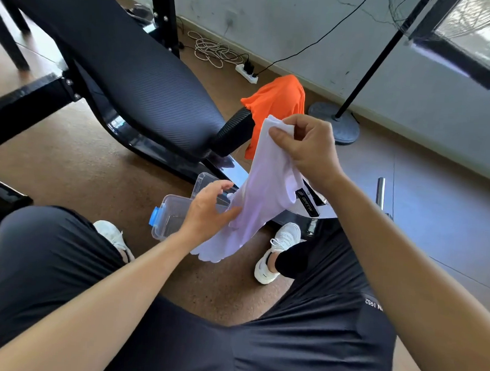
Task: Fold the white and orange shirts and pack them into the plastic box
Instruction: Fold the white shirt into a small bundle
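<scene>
The white shirt (261, 198) hangs bunched in the air between my hands, over my knees. My right hand (306, 146) pinches its top edge, shut on the cloth. Lower down, my left hand (208, 209) has its fingers spread and touches the side of the shirt without closing on it. The orange shirt (274, 107) is draped over the end of the black bench, behind the white one. On the floor under my left hand stands the clear plastic box (170, 218) with a blue latch, open; its lid (206, 183) lies just behind it.
A black padded weight bench (124, 72) fills the upper left. A fan stand with a round base (336, 122) is at the right by the wall. A power strip and coiled cables (245, 70) lie on the brown floor. My legs and white shoes are below.
</scene>
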Motion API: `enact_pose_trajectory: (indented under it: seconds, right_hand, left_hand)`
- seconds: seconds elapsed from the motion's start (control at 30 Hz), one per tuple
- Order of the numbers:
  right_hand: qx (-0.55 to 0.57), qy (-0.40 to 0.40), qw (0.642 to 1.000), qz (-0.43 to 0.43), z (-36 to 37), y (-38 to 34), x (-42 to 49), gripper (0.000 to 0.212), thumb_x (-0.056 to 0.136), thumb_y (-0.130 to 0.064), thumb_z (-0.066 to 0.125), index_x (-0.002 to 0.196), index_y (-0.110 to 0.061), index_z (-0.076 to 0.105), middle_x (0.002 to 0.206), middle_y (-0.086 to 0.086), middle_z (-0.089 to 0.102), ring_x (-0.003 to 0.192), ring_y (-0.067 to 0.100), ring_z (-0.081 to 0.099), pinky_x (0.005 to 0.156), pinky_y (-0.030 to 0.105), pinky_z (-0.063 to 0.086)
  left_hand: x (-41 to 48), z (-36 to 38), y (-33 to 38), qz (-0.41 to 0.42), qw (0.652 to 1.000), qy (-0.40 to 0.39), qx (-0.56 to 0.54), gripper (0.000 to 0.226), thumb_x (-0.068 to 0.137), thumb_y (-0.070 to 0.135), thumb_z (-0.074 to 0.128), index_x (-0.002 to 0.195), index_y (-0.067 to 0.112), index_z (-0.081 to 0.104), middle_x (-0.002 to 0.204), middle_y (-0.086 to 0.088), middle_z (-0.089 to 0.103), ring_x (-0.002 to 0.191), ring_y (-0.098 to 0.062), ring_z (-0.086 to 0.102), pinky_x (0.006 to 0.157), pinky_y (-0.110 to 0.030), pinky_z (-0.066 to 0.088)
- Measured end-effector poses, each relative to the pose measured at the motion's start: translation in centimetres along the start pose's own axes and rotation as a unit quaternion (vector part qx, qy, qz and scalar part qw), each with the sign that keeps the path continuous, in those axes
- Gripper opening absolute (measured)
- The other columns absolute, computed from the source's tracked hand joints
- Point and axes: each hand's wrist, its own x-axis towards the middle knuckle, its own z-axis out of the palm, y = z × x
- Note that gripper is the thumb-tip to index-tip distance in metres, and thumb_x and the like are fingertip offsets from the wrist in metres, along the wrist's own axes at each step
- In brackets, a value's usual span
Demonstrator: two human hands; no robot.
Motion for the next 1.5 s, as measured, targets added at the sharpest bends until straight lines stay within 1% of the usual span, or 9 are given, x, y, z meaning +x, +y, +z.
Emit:
enact_pose_trajectory:
  seconds: [0.1, 0.23, 0.43, 0.57, 0.7, 0.93, 1.07, 1.3, 1.5]
  right_hand:
    - [0.009, -0.040, 0.999, -0.015, -0.7, -0.5, -0.2, 0.008, 0.087, -0.018, 0.078, 0.084, -0.013, 0.073, 0.077, 0.006, 0.062, 0.071, 0.016, 0.053, 0.067, 0.033, 0.046]
    - [0.006, -0.039, 0.999, -0.014, -1.5, -0.8, -0.4, 0.007, 0.087, -0.016, 0.077, 0.084, -0.011, 0.072, 0.075, 0.002, 0.062, 0.071, 0.014, 0.053, 0.067, 0.029, 0.046]
    - [0.011, 0.006, 1.000, -0.001, -2.5, -0.9, -0.3, 0.011, 0.087, -0.018, 0.078, 0.080, -0.022, 0.071, 0.074, -0.009, 0.065, 0.070, 0.006, 0.058, 0.067, 0.021, 0.050]
    - [0.022, 0.029, 0.999, 0.003, -2.8, -1.0, -0.1, 0.013, 0.087, -0.019, 0.078, 0.078, -0.024, 0.071, 0.072, -0.011, 0.066, 0.068, 0.006, 0.060, 0.067, 0.020, 0.051]
    - [0.026, 0.041, 0.999, 0.006, -3.3, -1.1, 0.0, 0.014, 0.086, -0.019, 0.079, 0.076, -0.025, 0.071, 0.070, -0.014, 0.065, 0.068, 0.007, 0.060, 0.067, 0.024, 0.052]
    - [0.033, 0.057, 0.998, 0.011, -4.8, -1.0, -0.4, 0.016, 0.085, -0.020, 0.080, 0.075, -0.028, 0.071, 0.070, -0.012, 0.067, 0.068, 0.009, 0.061, 0.068, 0.030, 0.055]
    - [0.035, 0.063, 0.997, 0.007, -5.3, -0.8, -0.8, 0.016, 0.085, -0.020, 0.079, 0.075, -0.030, 0.071, 0.075, -0.009, 0.069, 0.073, 0.015, 0.064, 0.073, 0.038, 0.058]
    - [0.035, 0.070, 0.997, 0.011, -5.9, -0.1, -1.0, 0.014, 0.085, -0.017, 0.079, 0.077, -0.025, 0.071, 0.077, -0.004, 0.068, 0.072, 0.012, 0.063, 0.072, 0.034, 0.057]
    - [-0.002, 0.119, 0.991, 0.066, -7.4, 3.8, -0.2, 0.006, 0.087, -0.018, 0.078, 0.084, -0.016, 0.073, 0.079, -0.002, 0.066, 0.073, 0.012, 0.060, 0.073, 0.034, 0.056]
  left_hand:
    - [0.8, 1.0, 0.4, -0.014, 0.999, -0.040, -0.005, 0.079, 0.079, 0.043, 0.081, 0.146, 0.029, 0.043, 0.148, 0.006, 0.050, 0.135, -0.017, 0.043, 0.109, -0.039, 0.040]
    - [1.3, 1.5, 0.2, -0.002, 0.997, -0.071, 0.042, 0.055, 0.076, 0.038, 0.070, 0.127, 0.040, 0.049, 0.125, 0.010, 0.062, 0.115, -0.021, 0.057, 0.093, -0.051, 0.053]
    - [0.9, 2.1, -1.3, 0.035, 0.996, -0.033, 0.074, 0.038, 0.084, 0.017, 0.073, 0.117, 0.028, 0.057, 0.115, 0.005, 0.062, 0.100, -0.017, 0.062, 0.084, -0.045, 0.059]
    - [0.8, 2.5, -1.1, 0.050, 0.997, 0.020, 0.064, 0.047, 0.077, 0.030, 0.079, 0.115, 0.026, 0.051, 0.114, 0.004, 0.056, 0.097, -0.016, 0.058, 0.077, -0.038, 0.058]
    - [0.3, 3.8, -0.2, 0.057, 0.994, 0.019, 0.093, 0.053, 0.076, 0.041, 0.079, 0.118, 0.024, 0.051, 0.116, 0.006, 0.059, 0.103, -0.017, 0.055, 0.080, -0.034, 0.053]
    - [0.5, 5.2, 0.7, 0.033, 0.992, 0.020, 0.121, 0.052, 0.081, 0.052, 0.074, 0.123, 0.032, 0.051, 0.112, 0.011, 0.067, 0.106, -0.018, 0.060, 0.084, -0.042, 0.055]
    - [0.9, 5.9, 1.9, 0.046, 0.993, 0.032, 0.103, 0.052, 0.081, 0.048, 0.076, 0.123, 0.028, 0.052, 0.107, 0.010, 0.069, 0.099, -0.017, 0.060, 0.079, -0.038, 0.054]
    - [0.8, 5.8, 1.4, 0.050, 0.987, 0.014, 0.152, 0.028, 0.087, 0.034, 0.072, 0.111, 0.023, 0.063, 0.097, -0.002, 0.071, 0.087, -0.025, 0.063, 0.074, -0.034, 0.049]
    - [0.9, 0.9, -0.3, -0.002, 0.987, -0.006, 0.160, 0.017, 0.088, 0.034, 0.071, 0.102, 0.028, 0.064, 0.094, 0.004, 0.070, 0.084, -0.018, 0.064, 0.068, -0.033, 0.055]
